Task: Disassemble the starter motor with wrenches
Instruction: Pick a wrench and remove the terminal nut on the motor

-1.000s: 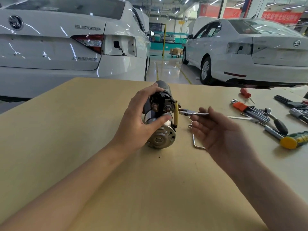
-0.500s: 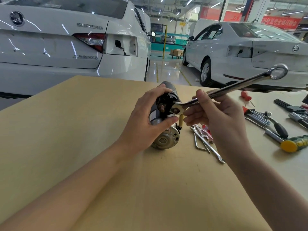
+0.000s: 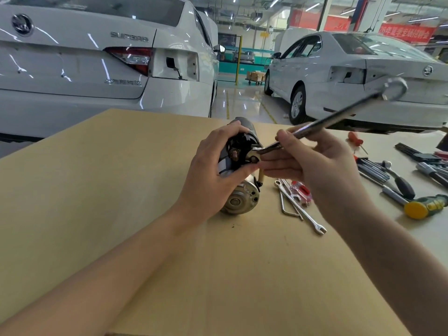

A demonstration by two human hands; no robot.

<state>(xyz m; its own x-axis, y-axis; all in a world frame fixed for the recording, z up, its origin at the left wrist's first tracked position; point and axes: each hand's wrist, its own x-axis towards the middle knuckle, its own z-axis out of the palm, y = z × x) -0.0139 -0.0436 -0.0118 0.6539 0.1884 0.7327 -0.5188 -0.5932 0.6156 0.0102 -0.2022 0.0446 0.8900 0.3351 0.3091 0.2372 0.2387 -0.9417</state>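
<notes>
Starter motor (image 3: pixel 238 200) gripped by left hand (image 3: pixel 211 175); right hand (image 3: pixel 315 163) apparently pinching chrome wrench (image 3: pixel 339 117).

Car workshop, 2 white saloons behind a tan worktable

The worktable (image 3: pixel 121 190) has a plain matte top. Beyond its far edge a white car (image 3: pixel 97 69) badged SUPERB stands at left, a second white car (image 3: pixel 351 76) at right, both rear-on. Between them runs glossy floor (image 3: pixel 242 103) with yellow lines, toward a yellow post (image 3: pixel 238 59) and a teal barrier (image 3: pixel 244 66). Strip lights (image 3: pixel 276 2) line the ceiling; red banners (image 3: pixel 407 32) hang at right (lettering too blurred to read).
</notes>
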